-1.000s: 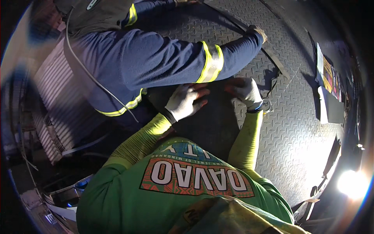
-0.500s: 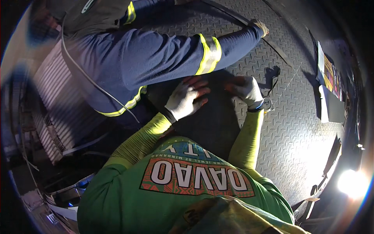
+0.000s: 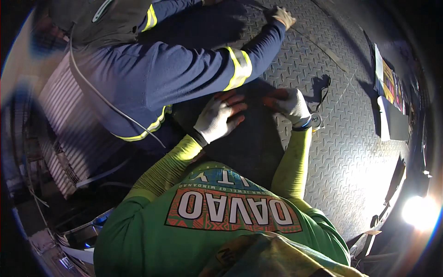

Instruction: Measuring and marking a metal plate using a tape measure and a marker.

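Note:
My left hand (image 3: 220,117), in a white glove with the fingertips uncovered, hovers over the dark, shadowed part of the metal plate with its fingers apart. Opposite it, my right hand (image 3: 290,107), gloved alike, has its fingers curled together toward the left. Shadow hides whatever those fingers may hold. Beside my right wrist lies a round-faced tape measure (image 3: 315,121). The diamond-tread steel plate (image 3: 341,157) spreads beneath both hands. A co-worker's gloved hand (image 3: 282,17) rests on a long flat strip (image 3: 323,46) at the far side.
The co-worker's navy sleeve (image 3: 189,74) with reflective bands reaches across just beyond my left hand. A thin grey cable (image 3: 99,92) hangs down the co-worker's side. Printed sheets (image 3: 392,117) lie on the right. A bright lamp (image 3: 420,212) shines at lower right.
The co-worker's hand has slid left and away along the strip, and the sleeve has shifted left with it. My own hands have stayed almost where they were.

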Available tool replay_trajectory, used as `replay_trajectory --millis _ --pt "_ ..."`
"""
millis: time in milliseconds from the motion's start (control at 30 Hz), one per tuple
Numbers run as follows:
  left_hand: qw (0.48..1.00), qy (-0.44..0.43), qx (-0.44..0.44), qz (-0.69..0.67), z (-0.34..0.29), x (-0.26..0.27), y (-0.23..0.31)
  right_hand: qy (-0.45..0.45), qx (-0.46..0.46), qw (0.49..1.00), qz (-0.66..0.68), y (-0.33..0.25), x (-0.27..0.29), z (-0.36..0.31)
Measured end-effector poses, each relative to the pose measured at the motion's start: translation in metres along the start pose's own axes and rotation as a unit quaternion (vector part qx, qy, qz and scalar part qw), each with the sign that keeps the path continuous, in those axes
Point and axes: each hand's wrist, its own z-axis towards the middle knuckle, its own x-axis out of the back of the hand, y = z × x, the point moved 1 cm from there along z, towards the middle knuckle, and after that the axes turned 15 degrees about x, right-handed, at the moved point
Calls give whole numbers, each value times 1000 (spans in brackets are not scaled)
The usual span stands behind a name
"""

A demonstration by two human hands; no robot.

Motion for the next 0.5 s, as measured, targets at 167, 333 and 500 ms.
replay_trajectory --millis 167,333,500 --pt "1000 11 -5 10 -1 -2 -1 7 20 1000 16 2 -2 1" --pt "1000 13 -7 10 -1 -3 -2 7 9 1000 26 4 -2 1" --pt "1000 9 -6 15 0 -4 -2 6 25 1000 18 7 -1 1"
